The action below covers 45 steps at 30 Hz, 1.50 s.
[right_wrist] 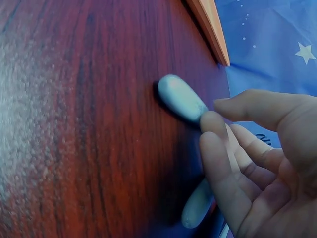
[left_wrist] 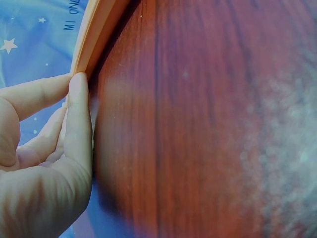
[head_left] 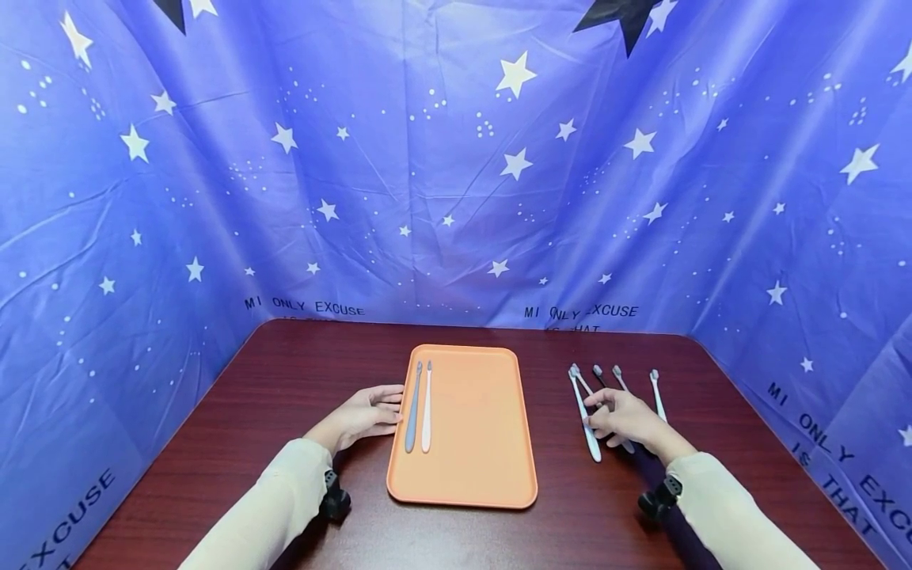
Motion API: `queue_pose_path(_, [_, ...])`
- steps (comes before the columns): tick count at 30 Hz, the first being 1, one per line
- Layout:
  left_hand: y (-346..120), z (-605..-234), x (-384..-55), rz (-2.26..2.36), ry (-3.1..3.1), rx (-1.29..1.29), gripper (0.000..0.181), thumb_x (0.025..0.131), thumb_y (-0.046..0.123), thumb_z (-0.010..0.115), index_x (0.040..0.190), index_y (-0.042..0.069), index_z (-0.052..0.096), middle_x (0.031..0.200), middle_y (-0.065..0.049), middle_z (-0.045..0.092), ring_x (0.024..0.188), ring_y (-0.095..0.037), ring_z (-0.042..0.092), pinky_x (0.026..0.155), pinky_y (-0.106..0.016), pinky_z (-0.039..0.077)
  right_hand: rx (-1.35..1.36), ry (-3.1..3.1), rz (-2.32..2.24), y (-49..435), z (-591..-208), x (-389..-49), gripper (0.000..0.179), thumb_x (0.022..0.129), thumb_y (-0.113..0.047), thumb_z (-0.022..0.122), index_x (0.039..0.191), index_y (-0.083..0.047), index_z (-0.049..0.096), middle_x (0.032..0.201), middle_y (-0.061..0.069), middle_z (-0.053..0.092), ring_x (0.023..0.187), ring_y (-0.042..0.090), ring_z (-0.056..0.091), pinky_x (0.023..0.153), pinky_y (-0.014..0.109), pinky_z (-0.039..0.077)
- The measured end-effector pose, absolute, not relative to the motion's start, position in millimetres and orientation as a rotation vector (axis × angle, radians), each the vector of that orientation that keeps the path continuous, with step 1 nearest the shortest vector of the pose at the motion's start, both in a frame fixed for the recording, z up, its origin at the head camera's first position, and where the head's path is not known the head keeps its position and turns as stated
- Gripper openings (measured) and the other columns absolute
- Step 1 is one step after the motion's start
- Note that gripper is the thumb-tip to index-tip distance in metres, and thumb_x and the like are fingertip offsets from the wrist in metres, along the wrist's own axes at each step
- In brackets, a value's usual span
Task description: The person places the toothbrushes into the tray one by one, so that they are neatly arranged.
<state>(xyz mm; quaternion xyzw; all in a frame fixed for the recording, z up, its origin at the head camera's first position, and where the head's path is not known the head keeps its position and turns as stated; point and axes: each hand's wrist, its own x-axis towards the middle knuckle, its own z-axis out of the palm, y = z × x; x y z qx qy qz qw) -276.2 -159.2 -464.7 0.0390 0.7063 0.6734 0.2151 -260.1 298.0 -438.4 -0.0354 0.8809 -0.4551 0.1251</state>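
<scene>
My left hand point(head_left: 363, 416) is at the left edge of an orange tray point(head_left: 470, 491), its fingertips point(left_wrist: 79, 84) touching the rim. Near that edge, a grey toothbrush point(head_left: 412, 419) and a white toothbrush point(head_left: 427, 412) lie side by side on the tray. To the right of the tray, my right hand point(head_left: 630, 419) pinches the handle of a pale toothbrush point(head_left: 593, 443) between thumb and fingertips. Its rounded end point(right_wrist: 176, 94) sticks out past the fingers, close over the table. Another pale handle point(right_wrist: 198, 203) lies beneath the hand, partly hidden by the fingers.
Several more toothbrushes lie around my right hand, among them one with a black head point(head_left: 598, 370) and a white one point(head_left: 659, 396) farther right. The dark red wooden table point(head_left: 285, 364) is enclosed by a blue star-printed curtain point(head_left: 456, 158).
</scene>
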Motion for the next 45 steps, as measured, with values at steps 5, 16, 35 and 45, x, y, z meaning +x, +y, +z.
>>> queue_pose_path(5, [-159.5, -464.9, -276.1, 1.868, 1.959, 0.118, 0.064, 0.084, -0.002, 0.063, 0.142, 0.003, 0.037, 0.139, -0.023, 0.046, 0.109, -0.019, 0.059, 0.089, -0.037, 0.054, -0.112, 2.588, -1.303, 295.4, -437.7, -258.8, 0.048, 0.081, -0.014, 0.07, 0.12, 0.004, 0.049, 0.083, 0.008, 0.067, 0.069, 0.017, 0.065, 0.054, 0.035, 0.056])
queue_pose_path(16, [-158.1, -462.7, -274.0, 1.867, 1.967, 0.1, 0.063, 0.084, -0.002, 0.063, 0.141, 0.003, 0.037, 0.138, -0.023, 0.046, 0.109, -0.019, 0.059, 0.09, -0.037, 0.053, -0.078, 2.646, -1.191, 291.0, -438.9, -256.2, 0.053, 0.076, -0.019, 0.076, 0.117, 0.003, 0.051, 0.075, 0.005, 0.066, 0.063, 0.017, 0.063, 0.052, 0.034, 0.055])
queue_pose_path(35, [-158.1, -462.3, -274.0, 1.87, 1.967, 0.09, 0.063, 0.084, -0.003, 0.063, 0.141, 0.003, 0.038, 0.138, -0.023, 0.046, 0.109, -0.019, 0.059, 0.09, -0.037, 0.054, -0.073, 2.594, -1.253, 286.1, -442.8, -253.6, 0.054, 0.08, -0.019, 0.073, 0.121, 0.006, 0.047, 0.074, 0.005, 0.067, 0.061, 0.017, 0.062, 0.052, 0.035, 0.056])
queue_pose_path(45, [-158.2, -463.0, -274.8, 1.869, 1.959, 0.108, 0.063, 0.084, -0.003, 0.063, 0.142, 0.003, 0.037, 0.138, -0.024, 0.046, 0.11, -0.019, 0.059, 0.09, -0.037, 0.053, -0.041, 2.577, -1.275, 287.1, -444.2, -253.6, 0.056, 0.08, -0.021, 0.073, 0.124, 0.004, 0.048, 0.076, 0.003, 0.068, 0.062, 0.017, 0.062, 0.052, 0.035, 0.055])
